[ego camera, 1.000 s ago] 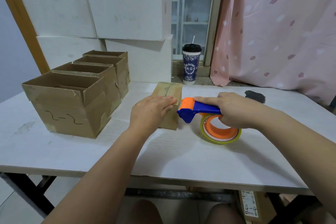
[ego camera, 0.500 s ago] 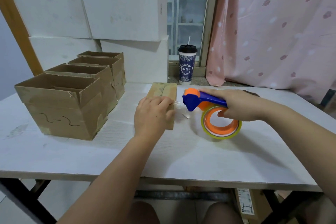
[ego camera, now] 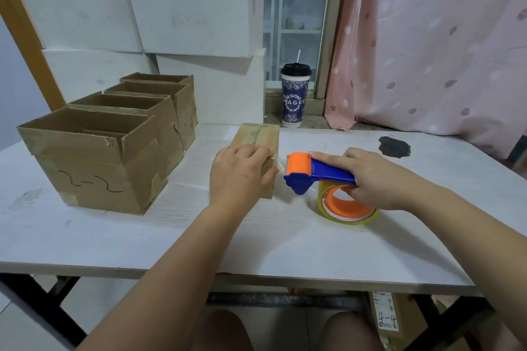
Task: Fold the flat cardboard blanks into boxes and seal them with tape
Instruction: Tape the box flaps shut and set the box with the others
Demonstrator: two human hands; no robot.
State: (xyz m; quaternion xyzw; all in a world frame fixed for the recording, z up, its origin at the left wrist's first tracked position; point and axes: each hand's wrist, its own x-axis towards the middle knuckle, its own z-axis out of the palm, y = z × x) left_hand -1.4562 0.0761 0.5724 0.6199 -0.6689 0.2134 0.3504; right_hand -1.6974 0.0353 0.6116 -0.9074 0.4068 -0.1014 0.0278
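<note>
Head view: cardboard box [ego camera: 262, 137] beside plastic tape dispenser [ego camera: 322, 172]

4 open boxes [ego camera: 94, 168] block left, cup [ego camera: 295, 100] behind, room along table [ego camera: 285, 251] front

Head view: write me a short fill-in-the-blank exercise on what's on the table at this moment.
1. The right hand grips the tape dispenser, whose front roller is ____.
2. The left hand holds the closed box, which lies ____ of the dispenser.
3. The open boxes in the row number ____.
4. The nearest one is marked ____.
Missing words: orange; left; four; 2-2.
</note>
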